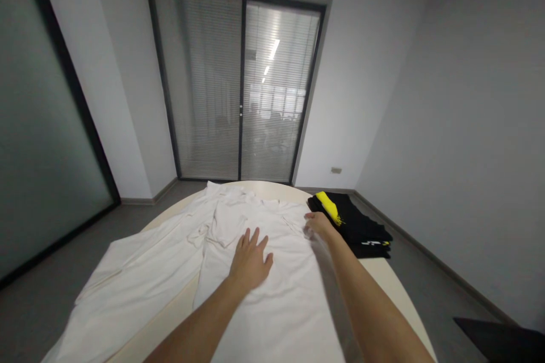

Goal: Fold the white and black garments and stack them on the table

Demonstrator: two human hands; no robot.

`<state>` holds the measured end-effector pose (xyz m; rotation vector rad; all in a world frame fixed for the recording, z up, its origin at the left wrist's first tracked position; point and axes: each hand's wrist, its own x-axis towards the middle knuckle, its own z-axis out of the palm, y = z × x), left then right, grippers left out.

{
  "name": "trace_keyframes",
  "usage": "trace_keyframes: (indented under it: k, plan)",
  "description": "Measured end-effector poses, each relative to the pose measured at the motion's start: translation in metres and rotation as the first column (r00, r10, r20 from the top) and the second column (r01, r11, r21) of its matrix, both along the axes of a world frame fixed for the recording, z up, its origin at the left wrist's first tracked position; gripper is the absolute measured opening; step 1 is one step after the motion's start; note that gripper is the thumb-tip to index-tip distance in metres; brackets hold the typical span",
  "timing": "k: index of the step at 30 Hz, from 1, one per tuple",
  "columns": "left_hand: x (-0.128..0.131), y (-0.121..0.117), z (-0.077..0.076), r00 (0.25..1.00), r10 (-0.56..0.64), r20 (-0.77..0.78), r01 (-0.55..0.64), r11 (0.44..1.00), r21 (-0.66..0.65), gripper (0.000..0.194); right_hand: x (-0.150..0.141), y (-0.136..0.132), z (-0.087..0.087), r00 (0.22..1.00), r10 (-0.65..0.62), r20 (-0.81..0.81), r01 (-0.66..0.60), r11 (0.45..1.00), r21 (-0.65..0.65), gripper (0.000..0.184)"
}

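Note:
A white T-shirt [272, 306] lies spread over the round table, its body stretching toward me and its surface softly wrinkled. My left hand [250, 261] rests flat on the middle of it with the fingers spread. At the shirt's upper right edge, my right hand [318, 226] has its fingers bent together on the fabric; its grip is partly hidden. More white cloth [145, 272] is laid out on the left, overlapping the shirt near the far side and hanging past the table's left edge.
A stack of folded black garments [357, 221] with a yellow piece [328, 207] on top sits at the table's right side. The pale tabletop [395, 286] shows along the right rim. Beyond stand glass panels with blinds [204, 91]. A dark object [502, 340] is at lower right.

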<state>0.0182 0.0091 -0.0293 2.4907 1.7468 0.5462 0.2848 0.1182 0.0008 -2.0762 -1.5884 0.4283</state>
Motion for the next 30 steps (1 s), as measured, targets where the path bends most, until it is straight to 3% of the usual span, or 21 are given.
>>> trace_keyframes:
  k: [5, 10, 19, 23, 27, 30]
  plan:
    - [0.000, 0.001, -0.003, 1.000, -0.002, 0.013, 0.002, 1.000, 0.025, 0.054, -0.012, -0.008, 0.008, 0.993, 0.041, 0.110, -0.048, 0.997, 0.057, 0.047]
    - [0.000, 0.000, -0.003, 1.000, -0.006, 0.014, 0.006, 1.000, 0.007, 0.054, -0.044, -0.019, 0.014, 0.968, 0.102, 0.229, -0.124, 0.989, 0.084, 0.057]
    - [0.000, 0.000, -0.003, 1.000, -0.019, 0.021, 0.019, 1.000, -0.009, 0.055, -0.103, -0.027, 0.014, 0.872, 0.348, 0.343, -0.363, 0.931, -0.021, 0.077]
    - [0.000, 0.001, -0.004, 0.999, -0.021, 0.025, 0.021, 1.000, -0.002, 0.055, -0.113, -0.033, 0.008, 0.858, 0.372, 0.354, -0.380, 0.924, -0.047, 0.065]
    - [0.000, 0.000, -0.003, 0.999, -0.024, 0.023, 0.023, 1.000, 0.009, 0.054, -0.116, -0.043, 0.008, 0.893, 0.249, 0.375, -0.275, 0.961, 0.017, 0.052]
    - [0.000, -0.001, -0.003, 1.000, -0.026, 0.017, 0.026, 0.999, 0.019, 0.054, -0.116, -0.046, 0.009, 0.912, 0.216, 0.348, -0.224, 0.974, -0.018, 0.043]
